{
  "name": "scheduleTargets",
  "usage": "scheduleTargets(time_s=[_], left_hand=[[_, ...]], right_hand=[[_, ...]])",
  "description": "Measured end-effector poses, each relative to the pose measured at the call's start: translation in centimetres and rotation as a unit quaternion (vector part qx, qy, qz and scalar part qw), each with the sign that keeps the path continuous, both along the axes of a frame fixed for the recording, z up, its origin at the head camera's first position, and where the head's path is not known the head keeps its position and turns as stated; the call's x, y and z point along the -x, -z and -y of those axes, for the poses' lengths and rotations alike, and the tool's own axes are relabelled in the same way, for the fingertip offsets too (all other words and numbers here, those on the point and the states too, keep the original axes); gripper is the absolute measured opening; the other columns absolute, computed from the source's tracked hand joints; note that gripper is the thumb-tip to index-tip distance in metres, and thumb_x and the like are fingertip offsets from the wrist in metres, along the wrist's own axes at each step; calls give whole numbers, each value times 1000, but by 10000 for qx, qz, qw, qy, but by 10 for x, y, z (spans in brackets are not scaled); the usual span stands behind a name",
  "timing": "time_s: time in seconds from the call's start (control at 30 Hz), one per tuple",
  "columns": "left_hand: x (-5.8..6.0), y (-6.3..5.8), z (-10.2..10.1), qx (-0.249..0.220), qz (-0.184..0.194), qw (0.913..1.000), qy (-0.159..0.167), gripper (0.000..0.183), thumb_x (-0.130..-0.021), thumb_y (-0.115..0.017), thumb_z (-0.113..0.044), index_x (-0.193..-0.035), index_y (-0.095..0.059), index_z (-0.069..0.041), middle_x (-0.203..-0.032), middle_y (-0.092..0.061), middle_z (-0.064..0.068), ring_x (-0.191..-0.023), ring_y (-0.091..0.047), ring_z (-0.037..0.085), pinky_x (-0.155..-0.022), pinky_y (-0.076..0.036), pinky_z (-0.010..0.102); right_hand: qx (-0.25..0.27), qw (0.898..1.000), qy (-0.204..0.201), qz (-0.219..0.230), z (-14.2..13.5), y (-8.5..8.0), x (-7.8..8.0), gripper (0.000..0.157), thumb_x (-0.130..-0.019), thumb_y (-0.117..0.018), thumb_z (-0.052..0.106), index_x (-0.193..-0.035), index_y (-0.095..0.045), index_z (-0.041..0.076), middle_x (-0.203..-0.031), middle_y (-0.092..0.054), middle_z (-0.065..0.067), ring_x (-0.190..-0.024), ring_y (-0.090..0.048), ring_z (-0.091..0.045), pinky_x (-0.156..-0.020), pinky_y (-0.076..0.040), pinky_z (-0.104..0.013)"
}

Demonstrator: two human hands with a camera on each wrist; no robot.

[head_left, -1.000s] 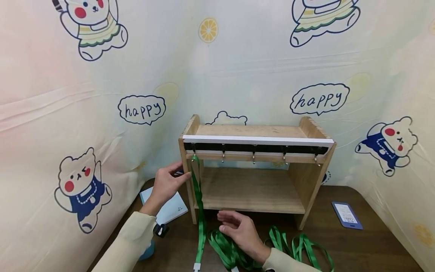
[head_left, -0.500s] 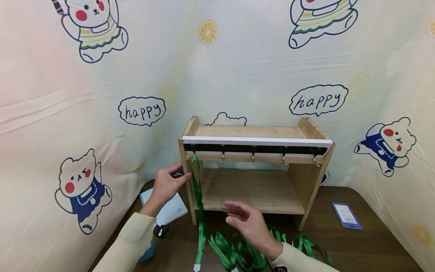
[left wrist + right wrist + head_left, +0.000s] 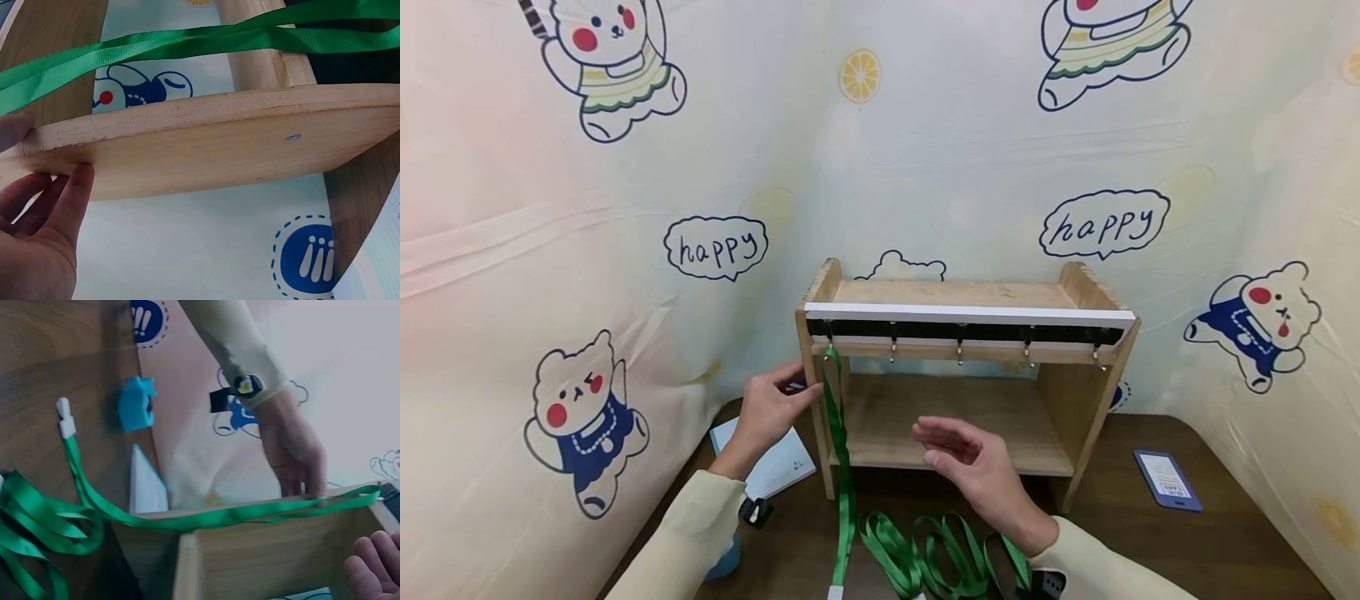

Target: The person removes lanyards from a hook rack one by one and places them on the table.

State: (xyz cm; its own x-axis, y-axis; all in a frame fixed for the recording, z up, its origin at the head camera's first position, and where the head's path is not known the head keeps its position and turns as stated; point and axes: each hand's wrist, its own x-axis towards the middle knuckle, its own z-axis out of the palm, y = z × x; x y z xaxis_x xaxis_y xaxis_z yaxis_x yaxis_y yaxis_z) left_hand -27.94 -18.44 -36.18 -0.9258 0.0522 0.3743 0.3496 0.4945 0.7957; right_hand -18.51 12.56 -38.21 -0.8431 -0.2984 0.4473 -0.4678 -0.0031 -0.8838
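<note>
My left hand (image 3: 773, 414) grips the left side panel of a two-tier wooden shelf (image 3: 955, 417); in the left wrist view its thumb lies over the panel's front edge (image 3: 156, 122) and its fingertips touch the outer face. From the leftmost hook of the shelf's front strip (image 3: 917, 331) hangs a green lanyard (image 3: 837, 433), its white clip (image 3: 67, 422) at the lower end. My right hand (image 3: 981, 467) hovers before the lower tier, fingers loosely bent around nothing. Below it, more green lanyards (image 3: 887, 550) lie looped on the table, partly hidden by the right forearm.
Several bare metal hooks (image 3: 959, 350) line the strip to the right. A blue card holder (image 3: 1167, 479) lies on the table's right side. Behind my left wrist are a pale blue booklet (image 3: 782, 467) and a bright blue plastic object (image 3: 134, 403). A patterned cloth surrounds the table.
My right hand has risen from the looped lanyards and moved right, away from the hanging one. The left hand keeps its grip on the side panel.
</note>
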Motion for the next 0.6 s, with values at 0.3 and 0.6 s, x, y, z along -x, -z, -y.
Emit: scheduleTargets(time_s=[0.3, 0.6], left_hand=[[-2, 0, 1, 26, 1, 10000, -47, 48, -91, -77, -30, -136, -66, -16, -126, -71, 14, -106, -70, 29, -85, -63, 44], [-2, -1, -1, 54, 38, 10000, -47, 49, -91, -76, -30, -137, -65, -15, -127, -71, 15, -107, -69, 32, -86, -63, 44]], right_hand=[[-60, 9977, 195, -651, -7, -26, 3, 36, -98, -64, 4, -133, -61, -2, -131, -67, -23, -118, -68, -8, -95, -58, -21], [-309, 9945, 471, -881, -8, -53, 8, 37, -97, -67, 9, -133, -63, 3, -131, -69, -16, -118, -69, -10, -94, -58, -22]])
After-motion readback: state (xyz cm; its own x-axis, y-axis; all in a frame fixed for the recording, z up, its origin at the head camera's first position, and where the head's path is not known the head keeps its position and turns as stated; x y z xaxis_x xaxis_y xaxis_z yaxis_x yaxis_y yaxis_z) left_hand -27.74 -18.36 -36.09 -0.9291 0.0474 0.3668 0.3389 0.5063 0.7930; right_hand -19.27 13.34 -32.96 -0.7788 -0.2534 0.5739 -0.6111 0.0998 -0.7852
